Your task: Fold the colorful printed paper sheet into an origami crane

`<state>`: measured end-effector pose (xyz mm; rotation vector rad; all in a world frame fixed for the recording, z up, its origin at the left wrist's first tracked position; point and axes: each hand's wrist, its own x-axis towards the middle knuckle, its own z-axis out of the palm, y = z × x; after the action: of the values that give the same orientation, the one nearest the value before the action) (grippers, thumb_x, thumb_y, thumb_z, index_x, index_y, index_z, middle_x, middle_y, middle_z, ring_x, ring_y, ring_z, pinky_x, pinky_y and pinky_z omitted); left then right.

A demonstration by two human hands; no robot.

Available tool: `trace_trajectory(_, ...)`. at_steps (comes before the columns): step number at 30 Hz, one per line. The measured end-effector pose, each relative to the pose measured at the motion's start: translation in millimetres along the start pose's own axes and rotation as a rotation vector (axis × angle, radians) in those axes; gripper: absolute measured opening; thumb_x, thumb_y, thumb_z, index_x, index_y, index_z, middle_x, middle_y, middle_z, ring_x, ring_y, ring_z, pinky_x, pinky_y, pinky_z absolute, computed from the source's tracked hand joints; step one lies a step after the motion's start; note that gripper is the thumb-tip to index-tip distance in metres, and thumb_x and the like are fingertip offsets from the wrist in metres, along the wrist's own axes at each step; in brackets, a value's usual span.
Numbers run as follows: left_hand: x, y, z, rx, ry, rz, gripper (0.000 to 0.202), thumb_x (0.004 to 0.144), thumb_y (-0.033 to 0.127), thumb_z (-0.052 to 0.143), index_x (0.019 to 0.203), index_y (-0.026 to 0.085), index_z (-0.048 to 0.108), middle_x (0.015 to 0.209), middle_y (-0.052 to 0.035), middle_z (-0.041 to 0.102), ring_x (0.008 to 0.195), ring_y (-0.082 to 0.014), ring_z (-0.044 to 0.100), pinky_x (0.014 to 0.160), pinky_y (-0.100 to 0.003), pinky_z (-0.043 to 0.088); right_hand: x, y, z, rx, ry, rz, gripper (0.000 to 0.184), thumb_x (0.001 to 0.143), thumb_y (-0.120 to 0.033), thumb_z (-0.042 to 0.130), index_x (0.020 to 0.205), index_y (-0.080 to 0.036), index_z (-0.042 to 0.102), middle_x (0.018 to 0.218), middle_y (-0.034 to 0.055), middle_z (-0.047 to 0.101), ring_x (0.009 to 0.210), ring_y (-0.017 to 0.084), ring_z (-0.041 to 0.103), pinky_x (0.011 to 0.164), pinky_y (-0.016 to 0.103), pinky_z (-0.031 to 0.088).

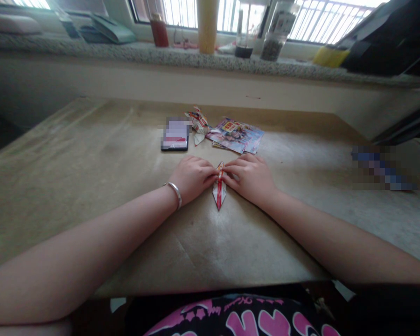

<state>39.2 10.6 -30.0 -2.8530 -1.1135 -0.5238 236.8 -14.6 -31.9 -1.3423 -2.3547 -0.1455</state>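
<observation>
While the head view looks forward and down across the tan-covered counter (91,154), the left hand (192,178) and right hand (248,177) rest close together near its middle, both narrowly closed in a pinch. Their fingertips (212,173) press from either side on the upper end of a folded paper piece (219,192), white with a red stripe, whose narrow point aims back toward the person and sits on the counter. A silver bangle (175,193) circles the left wrist. Beyond the hands, a black phone (175,137) lies with its screen blurred out, and a folded paper crane (198,125), printed in red and white, sits just beside it. Just right of the crane lies a loose stack of colourful printed paper sheets (236,135), their edges overlapping. Well to the right, a blurred blue-and-white object (381,168) lies on the counter, too obscured to identify. Past the counter's far edge runs a granite windowsill (126,53) holding a red-capped jar (159,31), a yellow cylinder (207,25), and a glass jar of dark contents (277,32), with a black bag (374,42) at the right. At the bottom of the view shows the person's black garment with pink lettering (238,317).
</observation>
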Motion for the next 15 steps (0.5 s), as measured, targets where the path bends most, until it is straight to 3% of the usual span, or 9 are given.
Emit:
trace_trajectory(8, -1.5, -0.7, 3.0, -0.061, 0.02, 0.014, 0.025, 0.092, 0.03, 0.051, 0.089, 0.017, 0.072, 0.096, -0.0079, 0.071, 0.09, -0.0198, 0.062, 0.084, -0.034, 0.047, 1.2, 4.4, 3.2, 0.074, -0.032, -0.021, 0.038, 0.093, -0.046, 0.047, 0.106, -0.02, 0.071, 0.108, 0.0065, 0.072, 0.104, 0.025, 0.058, 0.093, 0.042, 0.038)
trace_trajectory(15, 0.0, -3.2, 4.1, -0.112, 0.007, 0.019, 0.025, 0.092, 0.03, 0.05, 0.088, 0.017, 0.072, 0.095, -0.0068, 0.07, 0.09, -0.019, 0.06, 0.087, -0.035, 0.047, 3.5, 5.3, 6.3, 0.119, -0.024, 0.011, 0.03, 0.089, -0.04, 0.056, 0.102, -0.02, 0.073, 0.109, 0.0063, 0.072, 0.102, 0.025, 0.059, 0.093, 0.041, 0.041)
